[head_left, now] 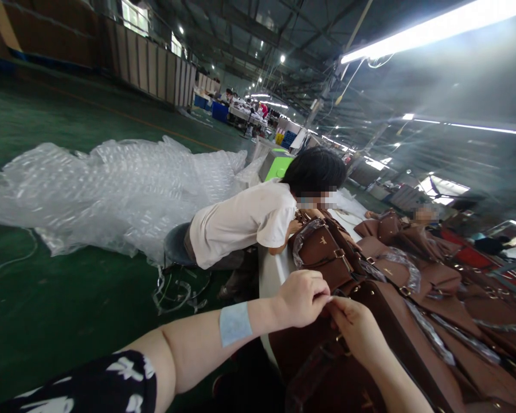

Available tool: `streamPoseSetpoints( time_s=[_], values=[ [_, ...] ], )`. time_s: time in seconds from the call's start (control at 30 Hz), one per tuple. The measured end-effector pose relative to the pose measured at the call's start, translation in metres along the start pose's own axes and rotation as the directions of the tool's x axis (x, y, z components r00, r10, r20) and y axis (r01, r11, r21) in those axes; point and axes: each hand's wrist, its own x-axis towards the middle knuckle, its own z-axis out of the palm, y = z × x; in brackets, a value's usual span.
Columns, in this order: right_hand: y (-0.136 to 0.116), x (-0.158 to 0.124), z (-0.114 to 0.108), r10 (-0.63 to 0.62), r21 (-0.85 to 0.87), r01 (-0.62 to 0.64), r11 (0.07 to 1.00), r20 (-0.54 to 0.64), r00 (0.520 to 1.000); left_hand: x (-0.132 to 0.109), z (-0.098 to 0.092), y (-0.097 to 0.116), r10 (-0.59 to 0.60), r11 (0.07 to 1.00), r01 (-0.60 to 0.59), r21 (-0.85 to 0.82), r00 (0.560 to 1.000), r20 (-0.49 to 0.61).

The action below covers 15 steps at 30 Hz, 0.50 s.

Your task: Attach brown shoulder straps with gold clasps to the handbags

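Observation:
My left hand [303,298] is closed in a pinch, and its fingertips meet those of my right hand [355,327]. Whatever lies between the pinched fingers is too small to make out. Both hands are raised just above a brown handbag [309,355] with gold-coloured fittings. Its handle [312,367] looks wrapped in clear plastic. A light blue patch [235,324] is stuck on my left forearm. Beyond my hands stands another brown handbag [322,246], its handle also in clear plastic.
Several brown bags [430,310] are heaped along the white table [275,272] to the right. A co-worker in a white shirt [245,221] leans over the table ahead, on a dark stool [178,244]. Bubble wrap [112,189] lies in a large pile on the green floor [81,310].

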Motion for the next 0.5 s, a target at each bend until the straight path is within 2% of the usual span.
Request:
streamPoseSetpoints(
  time_s=[0.13, 0.23, 0.27, 0.33, 0.4, 0.43, 0.5],
  values=[
    [-0.002, 0.001, 0.001, -0.024, -0.011, 0.024, 1.0, 0.013, 1.0, -0.002, 0.002, -0.001, 0.017, 1.0, -0.017, -0.019, 1.0, 0.004],
    [-0.005, -0.005, -0.011, -0.029, 0.011, 0.029, 1.0, 0.014, 0.999, -0.005, -0.003, -0.004, 0.008, 0.992, -0.014, -0.123, 0.999, -0.047],
    [-0.005, -0.01, -0.02, -0.02, 0.026, 0.021, 0.999, -0.019, 1.0, -0.008, -0.005, -0.007, -0.018, 0.987, 0.005, -0.162, 0.997, -0.081],
    [-0.002, -0.026, -0.042, 0.021, 0.022, -0.018, 1.0, -0.158, 0.987, -0.015, -0.007, -0.02, -0.112, 0.972, 0.074, -0.223, 0.981, -0.162],
    [0.006, -0.049, -0.067, 0.07, -0.048, -0.09, 0.995, -0.323, 0.944, -0.024, -0.003, -0.04, -0.24, 0.949, 0.188, -0.252, 0.951, -0.196],
    [0.013, -0.062, -0.077, 0.078, -0.094, -0.123, 0.988, -0.383, 0.92, -0.029, 0.001, -0.053, -0.304, 0.934, 0.259, -0.245, 0.938, -0.165],
    [0.029, -0.09, -0.092, 0.041, -0.2, -0.152, 0.968, -0.472, 0.88, -0.038, 0.015, -0.079, -0.402, 0.902, 0.394, -0.177, 0.916, -0.009]
  ],
)
